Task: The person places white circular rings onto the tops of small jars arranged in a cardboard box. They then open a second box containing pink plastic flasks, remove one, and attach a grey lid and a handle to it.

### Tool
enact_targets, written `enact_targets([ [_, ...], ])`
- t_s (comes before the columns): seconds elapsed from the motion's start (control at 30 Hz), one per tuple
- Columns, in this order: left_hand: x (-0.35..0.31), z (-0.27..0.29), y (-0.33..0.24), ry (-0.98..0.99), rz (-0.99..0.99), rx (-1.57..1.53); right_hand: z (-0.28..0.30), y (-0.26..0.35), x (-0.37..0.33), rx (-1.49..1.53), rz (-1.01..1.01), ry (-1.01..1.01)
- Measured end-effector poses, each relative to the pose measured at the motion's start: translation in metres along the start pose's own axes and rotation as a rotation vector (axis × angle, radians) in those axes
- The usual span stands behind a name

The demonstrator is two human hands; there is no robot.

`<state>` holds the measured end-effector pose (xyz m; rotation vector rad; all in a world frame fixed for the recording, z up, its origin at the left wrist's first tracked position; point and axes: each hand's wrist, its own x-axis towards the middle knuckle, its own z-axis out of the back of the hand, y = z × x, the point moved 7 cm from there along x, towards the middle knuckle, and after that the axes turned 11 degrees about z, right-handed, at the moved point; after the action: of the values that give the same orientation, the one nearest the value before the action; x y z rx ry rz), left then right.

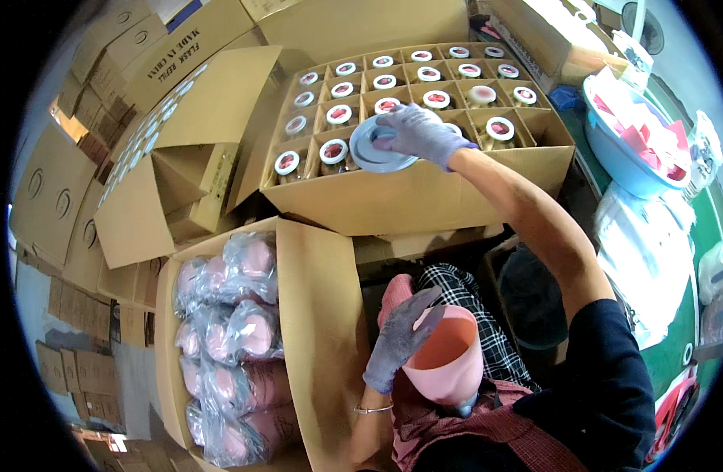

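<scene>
My left hand, in a grey glove, grips the rim of a pink tapered plastic vessel over my lap. Its wide mouth faces up and toward the glove, and a small grey-blue part shows under its lower end. Reaching forward, my gloved right hand holds a light blue round plastic piece with a ring-shaped rim. This piece is above the front row of a divided carton, where bottles with white-rimmed round tops stand in the cells. It hides some of them.
At left, an open carton holds several pink pieces in clear bags. Another open carton stands behind it. At right, a blue basin with pink paper rests on a green table. Stacked cartons line the far left.
</scene>
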<state>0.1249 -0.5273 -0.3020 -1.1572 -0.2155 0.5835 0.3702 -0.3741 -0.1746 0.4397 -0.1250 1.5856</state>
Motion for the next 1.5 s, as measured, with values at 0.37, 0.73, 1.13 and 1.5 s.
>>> enact_targets([
  [0.37,0.016,-0.008,0.011,-0.037,-0.139,0.11,0.031,-0.139,-0.13,-0.006,-0.219,0.053],
  [0.73,0.041,0.022,-0.005,0.016,0.062,-0.74,0.184,0.042,-0.141,0.0,0.228,-0.387],
  [1.13,0.03,0.048,0.057,-0.024,0.019,-1.551,0.0,0.141,-0.189,0.635,0.313,-0.308],
  [1.5,0.017,0.06,0.051,-0.072,0.092,-0.735,-0.019,0.108,-0.241,1.117,0.079,-0.035],
])
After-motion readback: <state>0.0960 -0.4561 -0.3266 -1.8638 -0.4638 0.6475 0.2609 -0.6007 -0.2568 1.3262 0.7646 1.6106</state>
